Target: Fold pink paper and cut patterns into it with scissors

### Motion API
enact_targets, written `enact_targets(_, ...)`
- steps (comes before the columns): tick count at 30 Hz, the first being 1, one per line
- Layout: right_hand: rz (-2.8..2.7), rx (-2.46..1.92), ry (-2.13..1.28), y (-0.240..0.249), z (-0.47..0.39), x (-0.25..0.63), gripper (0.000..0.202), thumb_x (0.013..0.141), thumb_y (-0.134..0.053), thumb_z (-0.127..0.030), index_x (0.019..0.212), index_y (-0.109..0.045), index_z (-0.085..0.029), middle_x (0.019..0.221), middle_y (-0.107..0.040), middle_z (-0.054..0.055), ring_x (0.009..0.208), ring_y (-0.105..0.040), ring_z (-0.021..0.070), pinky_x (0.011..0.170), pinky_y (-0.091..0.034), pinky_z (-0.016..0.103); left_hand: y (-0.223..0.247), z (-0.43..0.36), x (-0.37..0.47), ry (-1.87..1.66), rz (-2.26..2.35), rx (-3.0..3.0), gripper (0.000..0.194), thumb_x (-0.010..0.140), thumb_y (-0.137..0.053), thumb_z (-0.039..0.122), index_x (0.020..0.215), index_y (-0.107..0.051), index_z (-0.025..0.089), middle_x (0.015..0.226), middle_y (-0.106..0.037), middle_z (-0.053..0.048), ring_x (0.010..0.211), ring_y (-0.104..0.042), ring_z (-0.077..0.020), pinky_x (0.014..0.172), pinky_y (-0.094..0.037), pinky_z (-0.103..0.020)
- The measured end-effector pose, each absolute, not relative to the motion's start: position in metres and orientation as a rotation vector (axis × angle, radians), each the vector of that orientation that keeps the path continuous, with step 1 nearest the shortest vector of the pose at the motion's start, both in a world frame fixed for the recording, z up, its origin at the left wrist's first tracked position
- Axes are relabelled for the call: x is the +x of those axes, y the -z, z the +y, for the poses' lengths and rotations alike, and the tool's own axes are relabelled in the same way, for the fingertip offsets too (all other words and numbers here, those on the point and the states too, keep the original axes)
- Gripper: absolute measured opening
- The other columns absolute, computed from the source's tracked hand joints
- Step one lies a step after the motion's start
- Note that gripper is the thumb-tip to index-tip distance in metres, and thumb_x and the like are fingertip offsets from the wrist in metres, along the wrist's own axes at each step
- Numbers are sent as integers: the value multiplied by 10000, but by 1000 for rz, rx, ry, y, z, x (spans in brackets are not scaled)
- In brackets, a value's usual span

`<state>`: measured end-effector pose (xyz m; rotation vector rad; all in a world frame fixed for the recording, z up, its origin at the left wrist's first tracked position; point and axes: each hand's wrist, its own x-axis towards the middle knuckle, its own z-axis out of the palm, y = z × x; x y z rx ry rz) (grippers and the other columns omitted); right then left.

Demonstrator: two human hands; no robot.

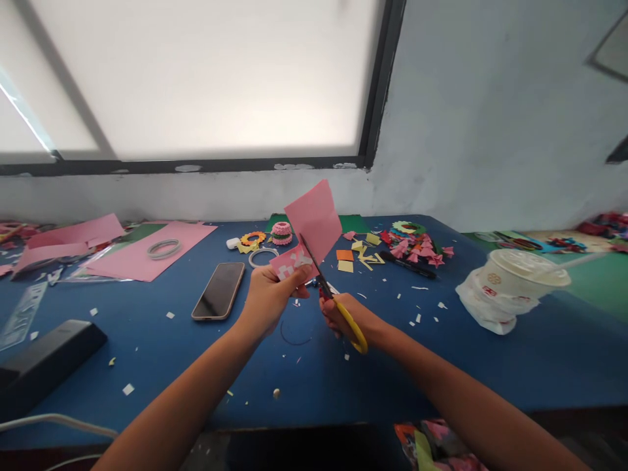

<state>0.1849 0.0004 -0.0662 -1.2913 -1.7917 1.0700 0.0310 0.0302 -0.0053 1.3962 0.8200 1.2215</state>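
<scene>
Above the middle of the blue table, my left hand (275,294) pinches a sheet of pink paper (316,219) near its lower left part, where white patches show on the surface. To its right, my right hand (348,317) is closed on the yellow handle of a pair of scissors (352,325). The dark blades point up and to the left and meet the pink paper, with one blade across its front. Part of the scissors' handle is hidden by my fingers.
A phone (218,291) lies left of my left hand. Pink sheets (132,255) with a tape roll (163,248) are further left. Folded pink pieces (422,248) and a black pen (408,264) lie right. A wrapped cup (510,284) stands far right; a black object (53,360) is near left.
</scene>
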Motion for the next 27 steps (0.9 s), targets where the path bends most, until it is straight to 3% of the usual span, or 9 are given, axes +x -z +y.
enact_targets(14,-1841,-1350,-841,63,0,185,593,722,-258,-763,554,-354,-202,473,-372,-16,446,-388,109,418,-315,242,6,31,32,-1224,826,1384,194,632,-711,300,575,-633,132,473,-574,27,422,-535,-76,459,-485,-195)
enact_targets(20,-1798,-1333,-888,68,3,186,613,687,-272,-794,572,-367,-199,476,-363,-29,433,-375,97,410,-321,233,6,29,34,-1207,834,1390,210,622,-717,298,550,-624,124,456,-559,29,411,-527,-72,449,-479,-190)
enact_targets(27,-1758,-1422,-908,62,7,196,689,677,-131,-821,618,-400,-190,483,-408,-20,383,-395,94,414,-358,243,7,30,33,-1197,860,1386,208,614,-718,321,575,-652,128,474,-576,23,425,-531,-71,459,-485,-190)
